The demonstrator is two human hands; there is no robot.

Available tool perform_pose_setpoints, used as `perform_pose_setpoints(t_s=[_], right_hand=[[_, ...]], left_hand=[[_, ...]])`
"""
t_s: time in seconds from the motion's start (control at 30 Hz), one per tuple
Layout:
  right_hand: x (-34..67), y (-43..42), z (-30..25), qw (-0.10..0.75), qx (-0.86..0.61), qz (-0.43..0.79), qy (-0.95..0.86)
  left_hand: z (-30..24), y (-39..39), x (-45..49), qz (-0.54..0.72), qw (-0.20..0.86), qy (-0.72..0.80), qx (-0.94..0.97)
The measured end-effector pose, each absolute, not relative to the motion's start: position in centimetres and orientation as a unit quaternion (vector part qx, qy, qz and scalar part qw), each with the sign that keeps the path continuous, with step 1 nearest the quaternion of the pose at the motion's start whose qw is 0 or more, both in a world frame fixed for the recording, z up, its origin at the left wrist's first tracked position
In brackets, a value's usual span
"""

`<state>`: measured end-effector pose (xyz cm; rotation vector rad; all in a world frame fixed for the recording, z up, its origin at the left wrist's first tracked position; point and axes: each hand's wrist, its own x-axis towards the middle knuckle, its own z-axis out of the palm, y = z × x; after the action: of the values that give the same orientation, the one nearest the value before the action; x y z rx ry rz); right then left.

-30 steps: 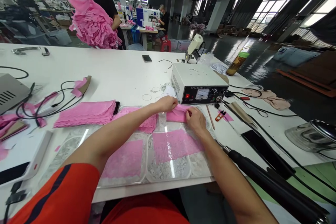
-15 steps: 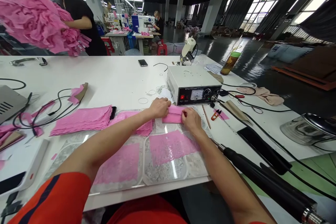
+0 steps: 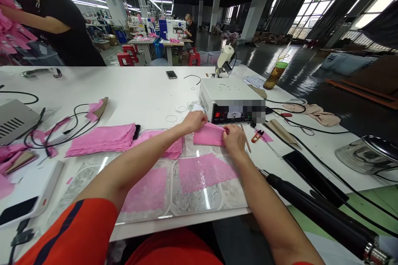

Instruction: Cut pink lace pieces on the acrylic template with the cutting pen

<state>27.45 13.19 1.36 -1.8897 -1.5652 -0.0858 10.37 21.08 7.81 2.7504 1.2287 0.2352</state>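
Closest to me, right of my right forearm, runs a thick black handle. On my side of the hands, a flat pink piece shows at a clear plastic sheet; over or under, I can't tell. My left hand has its fingers closed on the upper edge of a pink cloth, and my right hand pinches that edge further right, the cloth between them. Orange snips lie just right; a pink stack sits well left. Beyond my hands stands a white control box, then, leftward, a phone.
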Motion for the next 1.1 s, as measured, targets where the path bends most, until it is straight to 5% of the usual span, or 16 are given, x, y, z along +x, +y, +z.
perform_pose_setpoints(t_s=[0.23,0.5,0.8,1.1], right_hand=[[27.5,9.9,3.3,0.379,-0.67,-0.044,-0.636],[27.6,0.6,-0.3,0.303,-0.492,-0.076,-0.812],[28.8,-0.5,-0.8,0.298,-0.525,-0.064,-0.794],[28.8,-0.9,-1.2,0.333,-0.587,-0.032,-0.737]], left_hand=[[9.5,17.3,6.8,0.174,0.06,0.338,0.923],[4.6,7.1,0.2,0.123,0.104,0.232,0.959],[2.6,5.0,0.4,0.091,0.078,0.227,0.967],[4.4,5.5,1.6,0.041,0.169,0.278,0.945]])
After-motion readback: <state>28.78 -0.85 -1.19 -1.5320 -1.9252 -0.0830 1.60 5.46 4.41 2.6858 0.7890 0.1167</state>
